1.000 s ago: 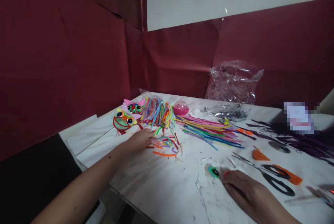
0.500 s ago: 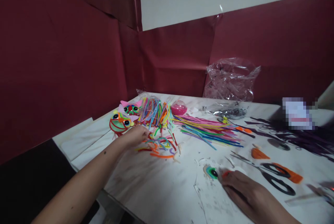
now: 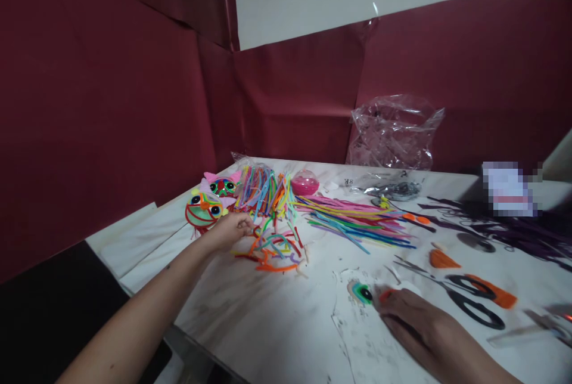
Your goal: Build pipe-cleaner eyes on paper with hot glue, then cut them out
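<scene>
My left hand [image 3: 232, 230] is over the left edge of a pile of short pipe cleaner pieces [image 3: 277, 248], its fingers curled together. Whatever lies between those fingertips is too small to make out. On the right, my right hand [image 3: 415, 318] rests low over the table with its fingers pressed together around a small orange-red piece [image 3: 386, 295]. Just left of that hand lies an eye shape [image 3: 361, 293] in blue and green bands with a black pupil, on a paper sheet with marks. Scissors [image 3: 469, 294] with black handles lie to its right.
Two colourful masks, one with a yellow-green face [image 3: 203, 211], sit at the far left. Long pipe cleaners [image 3: 357, 220] spread across the middle, beside a pink-based clear dome [image 3: 305, 183]. Orange felt pieces [image 3: 444, 259], purple strands [image 3: 527, 235] and a clear plastic bag [image 3: 393, 133] are at right.
My left hand has shifted slightly left and up at the pile, its fingers now more visible. The right hand has stayed nearly in place. The view has tilted slightly.
</scene>
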`<state>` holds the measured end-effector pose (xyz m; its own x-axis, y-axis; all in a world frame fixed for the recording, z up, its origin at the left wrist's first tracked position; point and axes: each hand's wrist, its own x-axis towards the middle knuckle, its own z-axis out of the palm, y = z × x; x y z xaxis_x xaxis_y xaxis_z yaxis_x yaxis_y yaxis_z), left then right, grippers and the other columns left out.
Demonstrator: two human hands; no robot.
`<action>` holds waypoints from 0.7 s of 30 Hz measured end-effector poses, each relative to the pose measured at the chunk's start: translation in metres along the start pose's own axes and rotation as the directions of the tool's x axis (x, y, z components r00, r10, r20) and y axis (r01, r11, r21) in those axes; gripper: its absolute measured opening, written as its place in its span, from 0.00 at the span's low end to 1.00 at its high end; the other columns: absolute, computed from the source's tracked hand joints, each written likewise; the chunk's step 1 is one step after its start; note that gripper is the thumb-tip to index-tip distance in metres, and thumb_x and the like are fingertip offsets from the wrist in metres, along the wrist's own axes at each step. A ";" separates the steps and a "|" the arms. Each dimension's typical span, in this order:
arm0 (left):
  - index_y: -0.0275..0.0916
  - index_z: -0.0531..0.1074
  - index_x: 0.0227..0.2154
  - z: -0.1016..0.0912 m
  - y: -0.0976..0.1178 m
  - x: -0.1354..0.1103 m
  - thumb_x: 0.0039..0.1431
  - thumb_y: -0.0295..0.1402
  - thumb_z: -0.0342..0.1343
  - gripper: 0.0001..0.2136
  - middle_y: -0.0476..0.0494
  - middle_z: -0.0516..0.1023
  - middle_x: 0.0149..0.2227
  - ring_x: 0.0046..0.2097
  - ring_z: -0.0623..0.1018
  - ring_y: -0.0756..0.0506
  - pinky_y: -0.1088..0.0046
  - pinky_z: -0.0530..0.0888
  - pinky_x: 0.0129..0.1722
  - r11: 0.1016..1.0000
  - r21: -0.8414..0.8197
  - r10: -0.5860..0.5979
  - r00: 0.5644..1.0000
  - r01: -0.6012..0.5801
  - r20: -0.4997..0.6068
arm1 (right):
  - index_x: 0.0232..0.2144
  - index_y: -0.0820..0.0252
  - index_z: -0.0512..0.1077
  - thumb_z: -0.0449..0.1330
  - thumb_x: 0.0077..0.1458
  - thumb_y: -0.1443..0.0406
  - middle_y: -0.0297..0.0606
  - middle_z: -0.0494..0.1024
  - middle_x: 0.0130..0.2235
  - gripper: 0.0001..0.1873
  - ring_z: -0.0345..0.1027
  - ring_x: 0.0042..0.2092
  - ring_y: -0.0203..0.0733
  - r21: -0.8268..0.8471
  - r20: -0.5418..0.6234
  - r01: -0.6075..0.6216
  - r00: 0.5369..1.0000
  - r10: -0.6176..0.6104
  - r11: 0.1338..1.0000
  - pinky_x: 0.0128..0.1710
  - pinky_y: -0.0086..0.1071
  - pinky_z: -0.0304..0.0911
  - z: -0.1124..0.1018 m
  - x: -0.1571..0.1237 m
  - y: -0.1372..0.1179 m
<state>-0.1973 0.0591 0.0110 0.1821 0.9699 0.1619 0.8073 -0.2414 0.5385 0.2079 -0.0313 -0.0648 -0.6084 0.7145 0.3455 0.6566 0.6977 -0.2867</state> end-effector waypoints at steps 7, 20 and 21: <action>0.36 0.73 0.25 0.007 0.019 -0.009 0.47 0.28 0.52 0.05 0.51 0.73 0.25 0.28 0.71 0.49 0.78 0.64 0.28 0.990 -0.030 0.142 0.966 -0.139 0.218 | 0.40 0.54 0.68 0.50 0.62 0.65 0.39 0.74 0.37 0.08 0.73 0.38 0.41 0.015 0.007 -0.009 1.000 0.009 1.000 0.36 0.33 0.69 -0.001 0.001 -0.001; 0.37 0.69 0.21 0.035 0.037 -0.022 0.46 0.24 0.53 0.03 0.48 0.69 0.27 0.32 0.68 0.48 0.75 0.62 0.32 0.876 0.026 0.449 0.832 -0.482 0.327 | 0.38 0.54 0.67 0.50 0.61 0.66 0.39 0.73 0.36 0.07 0.71 0.37 0.40 0.031 -0.014 -0.005 1.000 0.005 1.000 0.34 0.33 0.69 -0.004 0.003 -0.005; 0.37 0.67 0.19 0.037 0.038 -0.022 0.44 0.24 0.54 0.04 0.49 0.68 0.26 0.31 0.67 0.48 0.74 0.61 0.32 0.897 -0.025 0.426 0.849 -0.440 0.313 | 0.38 0.55 0.68 0.50 0.61 0.66 0.40 0.73 0.36 0.07 0.71 0.37 0.40 0.031 -0.018 -0.003 1.000 0.004 1.000 0.34 0.33 0.69 -0.004 0.004 -0.006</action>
<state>-0.1497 0.0300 -0.0023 0.6736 0.7311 0.1082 0.6302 -0.6447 0.4327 0.2038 -0.0327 -0.0581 -0.5979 0.7161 0.3602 0.6444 0.6967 -0.3153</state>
